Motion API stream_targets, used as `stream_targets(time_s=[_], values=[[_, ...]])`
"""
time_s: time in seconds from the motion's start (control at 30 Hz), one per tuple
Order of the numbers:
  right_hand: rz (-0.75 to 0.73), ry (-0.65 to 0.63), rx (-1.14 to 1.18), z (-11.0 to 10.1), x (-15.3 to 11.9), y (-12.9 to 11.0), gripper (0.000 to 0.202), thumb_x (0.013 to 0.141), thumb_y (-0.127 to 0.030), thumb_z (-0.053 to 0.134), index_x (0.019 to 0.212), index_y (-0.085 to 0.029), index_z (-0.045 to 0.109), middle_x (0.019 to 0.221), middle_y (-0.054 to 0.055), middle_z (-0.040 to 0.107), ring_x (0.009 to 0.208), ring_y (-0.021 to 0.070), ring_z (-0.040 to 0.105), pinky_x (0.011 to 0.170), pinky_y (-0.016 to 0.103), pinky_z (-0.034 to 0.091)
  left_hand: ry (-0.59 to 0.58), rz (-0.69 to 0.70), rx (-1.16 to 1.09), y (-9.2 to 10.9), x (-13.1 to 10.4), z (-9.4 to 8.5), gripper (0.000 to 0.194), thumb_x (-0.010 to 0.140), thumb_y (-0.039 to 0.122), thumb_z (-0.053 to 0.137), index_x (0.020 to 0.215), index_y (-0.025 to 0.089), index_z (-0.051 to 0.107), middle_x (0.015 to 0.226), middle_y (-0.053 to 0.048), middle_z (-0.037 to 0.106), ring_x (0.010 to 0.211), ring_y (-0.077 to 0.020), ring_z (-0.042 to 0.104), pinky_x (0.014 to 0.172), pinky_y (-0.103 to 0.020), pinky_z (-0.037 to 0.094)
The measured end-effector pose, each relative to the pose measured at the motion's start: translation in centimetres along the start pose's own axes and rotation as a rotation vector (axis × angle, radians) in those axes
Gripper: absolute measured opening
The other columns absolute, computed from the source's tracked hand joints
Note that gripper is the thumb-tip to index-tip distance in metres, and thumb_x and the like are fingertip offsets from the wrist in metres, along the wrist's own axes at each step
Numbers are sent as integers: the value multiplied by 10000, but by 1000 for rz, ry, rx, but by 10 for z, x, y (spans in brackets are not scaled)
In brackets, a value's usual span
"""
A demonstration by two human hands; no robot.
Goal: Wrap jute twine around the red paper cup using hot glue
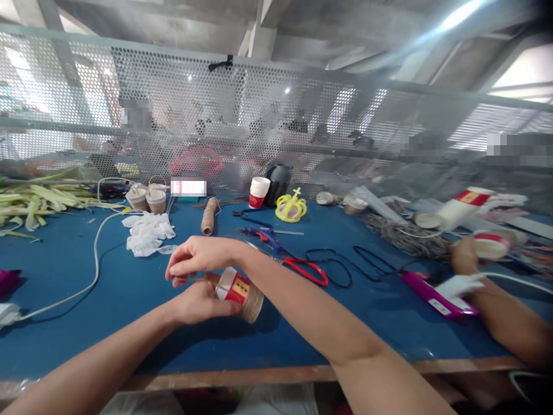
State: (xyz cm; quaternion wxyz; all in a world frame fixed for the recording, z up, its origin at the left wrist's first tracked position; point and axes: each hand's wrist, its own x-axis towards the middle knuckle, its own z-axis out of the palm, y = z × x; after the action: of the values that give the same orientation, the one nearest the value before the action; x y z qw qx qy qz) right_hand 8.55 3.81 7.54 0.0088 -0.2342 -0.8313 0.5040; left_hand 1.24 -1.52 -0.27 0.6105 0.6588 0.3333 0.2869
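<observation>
My left hand [202, 301] is wrapped round a paper cup [228, 283], white with a red and gold label. The cup lies tilted on its side, and tan twine [254, 304] is wound round its right end. My right arm crosses over the cup. My right hand [190, 260] is just above and left of it, fingers curled together on a thin strand of the twine; the fingertips are partly hidden. Behind the hands stands a roll of twine [209, 217]. A blue glue gun [266, 237] lies to the right.
White crumpled cloth [149, 233], covered cups [156, 200], stacked paper cups [259, 192] and a yellow crown [291, 206] stand along the back. Cables and a purple power strip [440, 297] lie right. Another person's hand [465, 256] holds a cup there. Husks [41, 202] lie far left.
</observation>
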Motion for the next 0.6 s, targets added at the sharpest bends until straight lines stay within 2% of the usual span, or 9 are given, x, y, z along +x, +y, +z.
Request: stream_targets(time_s=[0.07,0.17,0.27,0.37,0.4,0.47,0.6], values=[[173,39,-195,-8,7,3,109,745,-188,545,771,-132,634,643,-3,656,578,97,593,525,177,456,13,-1,-36,0,1,0,139,646,226,625,733,120,604,643,-4,562,576,-108,459,555,-215,371],[353,295,-350,-33,4,21,154,768,-186,501,838,-105,613,727,60,668,503,100,580,450,185,434,59,1,-115,-1,4,-2,216,599,278,672,701,99,605,602,-1,565,553,-99,463,565,-218,380],[504,582,-455,-63,-23,50,233,844,-216,387,911,-119,588,876,92,653,661,124,619,550,195,452,131,10,-138,-4,8,-7,267,580,302,692,726,89,622,620,-14,597,565,-102,484,588,-221,392],[709,778,-539,-82,-62,81,283,872,-256,366,958,-82,572,1017,152,593,912,207,577,734,286,450,225,24,-132,-6,11,-12,263,572,306,700,710,92,634,632,-23,622,570,-108,502,599,-224,402],[775,803,-547,-84,-73,91,282,869,-268,388,977,-79,566,1047,155,572,947,217,555,773,319,443,250,23,-129,-7,11,-13,260,567,303,703,706,92,637,630,-25,627,569,-111,507,595,-224,402],[875,789,-526,-83,-89,110,290,838,-296,475,1080,-141,512,1092,86,532,927,181,544,775,373,457,283,25,-125,-8,11,-15,249,569,294,702,703,93,643,632,-28,638,575,-116,519,596,-225,408],[932,796,-436,-74,-91,138,300,829,-291,492,1096,-154,503,1102,80,522,936,184,540,770,365,460,294,44,-127,-7,13,-17,222,589,270,687,728,100,659,681,-33,667,599,-122,550,626,-230,428]])
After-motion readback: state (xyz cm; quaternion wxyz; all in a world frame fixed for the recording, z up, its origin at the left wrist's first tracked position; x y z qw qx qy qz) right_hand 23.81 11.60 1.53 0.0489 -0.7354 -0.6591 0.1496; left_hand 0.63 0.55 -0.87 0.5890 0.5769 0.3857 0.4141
